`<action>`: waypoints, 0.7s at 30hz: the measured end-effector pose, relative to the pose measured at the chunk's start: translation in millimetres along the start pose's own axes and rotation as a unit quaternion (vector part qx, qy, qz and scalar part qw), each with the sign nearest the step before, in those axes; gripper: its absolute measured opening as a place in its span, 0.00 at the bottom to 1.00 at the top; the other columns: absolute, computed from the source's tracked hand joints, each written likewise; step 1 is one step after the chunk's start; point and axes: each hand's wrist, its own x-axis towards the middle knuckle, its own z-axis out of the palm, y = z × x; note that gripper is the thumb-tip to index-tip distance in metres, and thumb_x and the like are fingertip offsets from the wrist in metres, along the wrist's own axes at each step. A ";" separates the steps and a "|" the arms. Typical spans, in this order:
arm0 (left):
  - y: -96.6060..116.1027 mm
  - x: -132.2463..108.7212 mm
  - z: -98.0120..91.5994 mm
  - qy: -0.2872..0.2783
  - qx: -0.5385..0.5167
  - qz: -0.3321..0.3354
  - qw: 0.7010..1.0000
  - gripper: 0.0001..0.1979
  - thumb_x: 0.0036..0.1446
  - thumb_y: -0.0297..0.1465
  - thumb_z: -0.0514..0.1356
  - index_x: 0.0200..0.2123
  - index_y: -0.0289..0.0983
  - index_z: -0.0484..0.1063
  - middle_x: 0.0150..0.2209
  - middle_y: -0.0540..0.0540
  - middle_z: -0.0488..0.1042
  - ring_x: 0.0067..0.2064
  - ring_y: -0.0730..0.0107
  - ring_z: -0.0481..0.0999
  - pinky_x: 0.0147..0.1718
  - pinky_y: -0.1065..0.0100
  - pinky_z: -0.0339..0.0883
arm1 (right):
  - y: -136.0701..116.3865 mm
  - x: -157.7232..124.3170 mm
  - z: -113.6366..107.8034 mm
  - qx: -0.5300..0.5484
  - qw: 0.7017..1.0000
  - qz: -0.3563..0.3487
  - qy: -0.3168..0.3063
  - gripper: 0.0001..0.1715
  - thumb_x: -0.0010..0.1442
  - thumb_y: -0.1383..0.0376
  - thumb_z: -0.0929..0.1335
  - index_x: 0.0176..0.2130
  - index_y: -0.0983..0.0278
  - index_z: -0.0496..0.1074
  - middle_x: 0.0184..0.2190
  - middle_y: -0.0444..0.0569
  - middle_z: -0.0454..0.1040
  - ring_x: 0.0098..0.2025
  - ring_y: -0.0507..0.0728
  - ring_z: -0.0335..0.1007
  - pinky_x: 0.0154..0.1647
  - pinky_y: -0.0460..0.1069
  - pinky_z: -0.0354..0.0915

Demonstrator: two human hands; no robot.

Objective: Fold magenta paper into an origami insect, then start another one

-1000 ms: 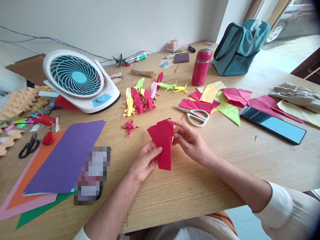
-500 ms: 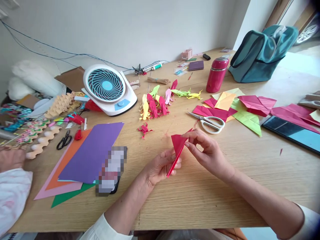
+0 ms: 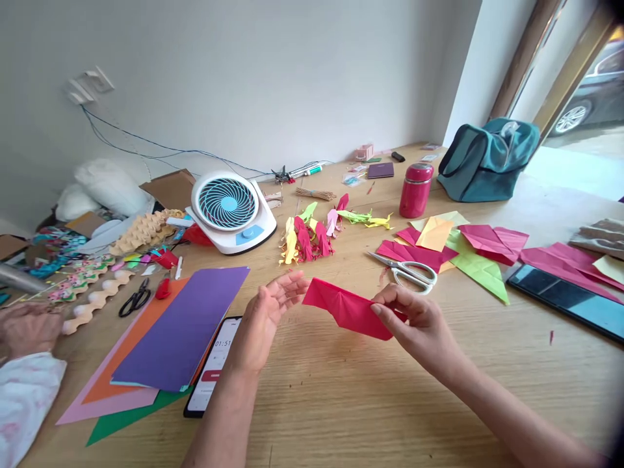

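Observation:
A folded sheet of red paper (image 3: pixel 348 308), creased and partly opened out, is held above the table by its right end. My right hand (image 3: pixel 409 318) pinches that end between thumb and fingers. Just beside the paper's left end is my left hand (image 3: pixel 268 312), fingers stretched and apart, holding nothing; whether a fingertip touches the paper I cannot tell. Scissors with white handles (image 3: pixel 414 274) lie behind my right hand. Farther back sits a cluster of small folded paper figures (image 3: pixel 312 237) in red, yellow, green and pink.
A phone (image 3: pixel 214 370) and stacked coloured paper (image 3: pixel 185 325) lie at left, near black scissors (image 3: pixel 135 299) and another person's hand (image 3: pixel 34 328). Behind stand a white fan (image 3: pixel 238 214), a red flask (image 3: pixel 416 190) and a teal bag (image 3: pixel 487 162). Folded papers (image 3: pixel 492 242) and a dark tablet (image 3: pixel 570 299) lie right.
The red paper has turned from an upright narrow fold to a wider, flatter strip. My left hand has let go of it and moved left, opening. The view has tilted up.

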 end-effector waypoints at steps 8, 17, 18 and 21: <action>20.2 -16.1 35.9 -0.007 0.208 0.067 0.976 0.09 0.56 0.35 0.66 0.40 0.40 0.79 0.39 0.46 0.79 0.41 0.65 0.76 0.43 0.69 0.67 | 2.0 -3.7 9.8 0.155 0.983 0.090 -0.052 0.17 0.60 0.52 0.70 0.31 0.63 0.72 0.25 0.44 0.68 0.27 0.51 0.61 0.26 0.46 0.59; 31.4 -20.5 45.6 -0.002 0.223 0.104 0.969 0.08 0.60 0.33 0.63 0.42 0.40 0.81 0.37 0.48 0.77 0.42 0.67 0.73 0.46 0.71 0.63 | -2.8 -7.2 16.5 0.271 0.944 0.167 -0.085 0.21 0.55 0.49 0.73 0.30 0.64 0.70 0.23 0.42 0.65 0.25 0.49 0.57 0.25 0.44 0.54; 32.5 -20.7 45.6 -0.005 0.211 0.097 0.973 0.09 0.59 0.34 0.64 0.42 0.41 0.81 0.37 0.48 0.77 0.42 0.67 0.73 0.45 0.71 0.63 | -2.6 -8.0 16.8 0.278 0.941 0.173 -0.090 0.22 0.55 0.49 0.73 0.30 0.64 0.70 0.23 0.42 0.65 0.25 0.48 0.56 0.25 0.44 0.54; 33.8 -21.5 44.9 -0.019 0.153 0.063 0.986 0.11 0.59 0.37 0.64 0.43 0.40 0.80 0.36 0.48 0.77 0.40 0.67 0.73 0.42 0.71 0.64 | -0.6 -10.0 17.6 0.299 0.932 0.179 -0.103 0.21 0.56 0.50 0.73 0.31 0.64 0.70 0.23 0.41 0.65 0.24 0.48 0.56 0.25 0.44 0.53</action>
